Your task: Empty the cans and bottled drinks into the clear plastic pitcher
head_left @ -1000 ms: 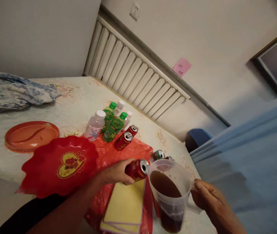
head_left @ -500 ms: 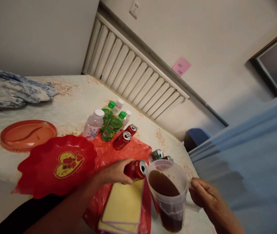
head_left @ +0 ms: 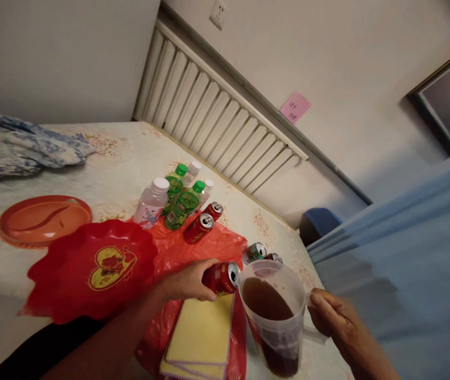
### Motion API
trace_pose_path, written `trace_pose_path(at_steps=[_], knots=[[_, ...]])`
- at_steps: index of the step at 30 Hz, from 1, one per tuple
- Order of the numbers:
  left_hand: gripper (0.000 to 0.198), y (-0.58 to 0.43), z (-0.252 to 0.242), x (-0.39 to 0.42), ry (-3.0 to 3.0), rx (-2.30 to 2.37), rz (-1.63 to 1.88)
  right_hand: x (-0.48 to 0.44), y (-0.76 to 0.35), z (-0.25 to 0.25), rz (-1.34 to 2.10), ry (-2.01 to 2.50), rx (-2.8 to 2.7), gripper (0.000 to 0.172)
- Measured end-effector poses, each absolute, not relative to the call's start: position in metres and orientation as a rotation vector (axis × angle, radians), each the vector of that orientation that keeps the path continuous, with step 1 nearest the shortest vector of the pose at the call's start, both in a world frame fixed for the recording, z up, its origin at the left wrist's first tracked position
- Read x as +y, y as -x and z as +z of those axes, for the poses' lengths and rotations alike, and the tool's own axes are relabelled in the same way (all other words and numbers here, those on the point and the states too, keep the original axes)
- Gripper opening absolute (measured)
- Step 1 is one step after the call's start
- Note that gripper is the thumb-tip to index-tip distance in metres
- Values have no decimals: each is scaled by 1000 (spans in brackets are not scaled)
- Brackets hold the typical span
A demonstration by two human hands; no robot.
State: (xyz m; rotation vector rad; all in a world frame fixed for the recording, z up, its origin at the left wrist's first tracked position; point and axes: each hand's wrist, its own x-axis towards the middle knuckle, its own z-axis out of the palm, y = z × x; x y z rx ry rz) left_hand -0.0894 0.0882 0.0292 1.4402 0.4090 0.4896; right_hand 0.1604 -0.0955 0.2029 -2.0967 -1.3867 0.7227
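Observation:
My left hand (head_left: 193, 281) is wrapped round a red drink can (head_left: 221, 278), tilted with its opened top toward the pitcher's spout. A clear plastic pitcher (head_left: 274, 322) holds dark brown liquid, and my right hand (head_left: 330, 316) grips its handle on the right side. The can's rim meets or nearly meets the pitcher's rim; whether they touch I cannot tell. No stream of liquid shows between them. Below the can lie folded yellow cloths (head_left: 203, 332) on a red plastic bag (head_left: 225, 237).
Red cans (head_left: 197, 229), green-capped bottles (head_left: 183, 208) and a white-capped bottle (head_left: 151, 203) stand behind my left hand. A green can (head_left: 254, 252) is behind the pitcher. Left are a red scalloped tray (head_left: 66, 269), an orange lid (head_left: 45, 219) and a patterned cloth (head_left: 22, 145). A radiator (head_left: 217, 111) lines the wall.
Hardly anything differs. The can and pitcher have shifted very slightly, and both hands keep the same hold.

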Motion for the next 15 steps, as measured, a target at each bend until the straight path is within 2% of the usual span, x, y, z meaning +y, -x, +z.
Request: trace_pose_path(at_steps=[15], knots=[[73,91,32,89,-1577,410,537,-94,-154,212,656,2166,-1489,55]])
